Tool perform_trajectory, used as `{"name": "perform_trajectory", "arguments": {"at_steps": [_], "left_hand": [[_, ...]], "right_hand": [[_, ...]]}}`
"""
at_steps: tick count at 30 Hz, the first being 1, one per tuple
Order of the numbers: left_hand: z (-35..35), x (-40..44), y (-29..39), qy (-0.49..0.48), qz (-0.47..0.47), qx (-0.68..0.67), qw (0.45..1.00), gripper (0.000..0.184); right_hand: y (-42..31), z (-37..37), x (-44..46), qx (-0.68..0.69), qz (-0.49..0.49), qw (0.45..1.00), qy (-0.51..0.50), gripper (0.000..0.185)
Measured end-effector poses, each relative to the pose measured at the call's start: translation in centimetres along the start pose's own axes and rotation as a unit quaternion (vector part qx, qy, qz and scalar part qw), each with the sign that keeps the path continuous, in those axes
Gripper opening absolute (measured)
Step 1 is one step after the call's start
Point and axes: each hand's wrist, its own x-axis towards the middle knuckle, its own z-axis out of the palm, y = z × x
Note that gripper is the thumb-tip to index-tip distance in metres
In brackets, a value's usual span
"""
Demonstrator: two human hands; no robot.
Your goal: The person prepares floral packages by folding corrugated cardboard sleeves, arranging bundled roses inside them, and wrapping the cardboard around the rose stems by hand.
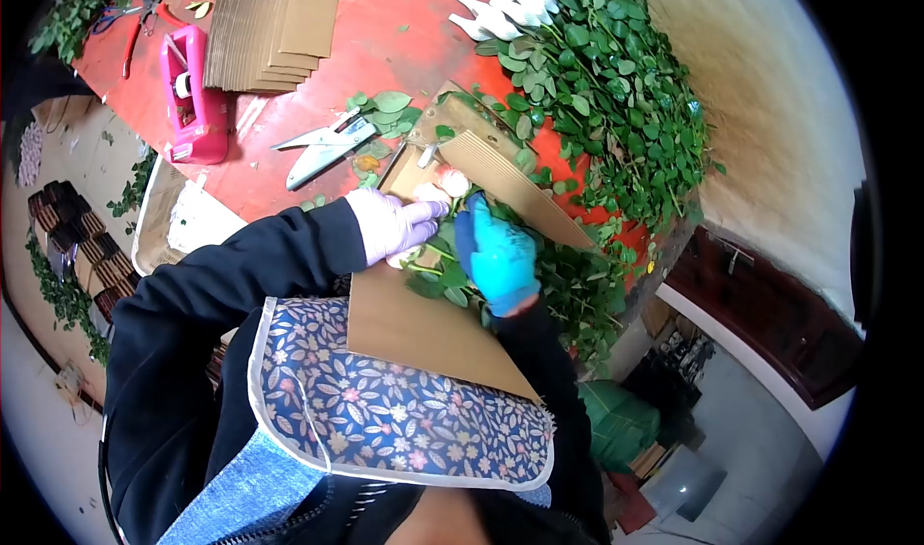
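Pale pink and cream roses (450,181) lie in a box-like wooden form lined with corrugated cardboard, their leafy stems (446,274) running toward the right. My left hand (397,226), in a lavender glove, lies over the rose heads with its fingers stretched out. Close beside it, my right hand (499,256) wears a teal glove with dark blue fingers and is closed around rose stems just below the heads. Part of its grip is hidden. A cardboard sheet (423,338) spreads out on the near side, and another cardboard flap (515,184) stands up at the far side.
On the red table (385,25) are a stapler-like metal tool (330,151), a pink tape dispenser (197,102), stacked cardboard sheets (274,35) and pliers (144,21). A large pile of leafy stems (616,102) with white-wrapped heads lies at the upper right.
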Motion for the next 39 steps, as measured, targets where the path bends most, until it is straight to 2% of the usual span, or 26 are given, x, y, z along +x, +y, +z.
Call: {"name": "perform_trajectory", "arguments": {"at_steps": [1,2,8,11,13,14,16,18,19,20,21,23,24,25,26,30,31,32,33,34,35,36,37,38,39], "left_hand": [[-0.1,0.0,0.0,0.009,0.006,0.002,1.0,0.03],[-0.3,0.0,0.1,0.002,0.002,0.008,1.0,0.03],[-1.2,0.1,0.4,0.014,0.053,0.049,0.997,0.035],[-1.5,0.5,0.4,0.032,0.066,0.068,0.995,0.045],[-1.7,1.3,0.2,0.034,0.052,0.035,0.997,0.058],[-1.8,1.8,0.0,0.004,0.053,0.022,0.998,0.064],[-1.9,2.6,-0.3,-0.044,0.024,0.021,0.999,0.063],[-2.3,3.0,-0.5,-0.066,0.0,0.02,0.998,0.061],[-2.5,2.8,-0.2,-0.057,0.01,0.043,0.997,0.061],[-2.5,2.8,-0.1,-0.068,0.004,0.042,0.997,0.062],[-2.5,2.7,0.0,-0.079,-0.004,0.041,0.996,0.063],[-2.3,2.5,0.1,-0.066,0.016,0.041,0.997,0.062],[-2.3,2.4,0.0,-0.046,0.027,0.034,0.998,0.061],[-1.0,3.5,-2.9,-0.075,0.023,0.018,0.997,0.061],[-0.6,3.7,-3.3,-0.063,0.032,0.009,0.997,0.062],[-0.7,4.2,-4.9,-0.083,0.052,-0.035,0.995,0.062],[-0.5,4.2,-5.6,-0.085,0.064,-0.047,0.993,0.059],[0.1,4.0,-7.0,-0.083,0.096,0.0,0.992,0.053],[0.7,3.8,-8.3,-0.078,0.127,0.047,0.988,0.046],[1.2,2.6,-10.2,-0.072,0.067,-0.067,0.993,0.045],[0.1,1.8,-9.5,0.013,0.051,-0.059,0.997,0.041],[-1.1,1.0,-8.7,0.097,0.032,-0.053,0.993,0.039],[-1.4,-0.8,-10.3,0.119,0.009,-0.02,0.993,0.037],[-3.0,-2.4,-9.9,0.106,-0.029,0.02,0.994,0.036],[-4.7,-3.5,-8.8,0.095,-0.071,0.059,0.991,0.036]], "right_hand": [[0.2,0.9,0.0,-0.059,-0.003,0.996,-0.068,0.035],[0.1,1.1,0.2,-0.034,0.003,0.997,-0.076,0.039],[-1.0,-0.9,0.9,-0.082,0.008,0.993,-0.086,0.038],[-0.5,-1.0,1.0,-0.08,-0.02,0.995,-0.056,0.038],[0.0,-0.4,1.2,-0.07,0.0,0.995,-0.065,0.039],[0.2,-0.2,1.3,-0.053,-0.005,0.997,-0.063,0.039],[0.8,0.2,1.2,-0.014,-0.015,0.999,-0.049,0.039],[1.2,-1.4,0.9,0.113,0.0,0.989,-0.09,0.041],[1.7,-3.1,0.4,0.192,0.004,0.975,-0.109,0.042],[2.6,-4.6,-0.3,0.344,0.004,0.93,-0.13,0.046],[3.3,-7.5,-0.9,0.472,0.051,0.849,-0.231,0.045],[5.2,-10.4,-4.5,0.646,-0.008,0.737,-0.2,0.046],[4.5,-13.4,-6.1,0.595,0.013,0.783,-0.179,0.048],[5.8,-13.1,-5.6,0.567,-0.022,0.803,-0.182,0.051],[7.1,-12.9,-5.0,0.538,-0.056,0.821,-0.182,0.053],[5.7,-12.0,-6.5,0.535,-0.01,0.83,-0.158,0.044],[5.5,-10.6,-6.6,0.539,0.105,0.822,-0.148,0.041],[5.3,-9.0,-6.5,0.538,0.218,0.803,-0.137,0.038],[5.3,-7.4,-5.7,0.535,0.185,0.824,-0.007,0.025],[6.0,-5.9,-4.4,0.391,0.141,0.905,0.094,0.018],[6.7,-4.7,-3.3,0.23,0.093,0.95,0.189,0.016],[6.7,-3.8,-2.7,0.238,0.134,0.945,0.179,0.016],[6.5,-3.1,-2.2,0.245,0.171,0.94,0.167,0.017],[6.0,-2.6,-2.0,0.249,0.2,0.932,0.174,0.014],[5.7,-2.3,-1.8,0.252,0.189,0.934,0.17,0.014]]}}
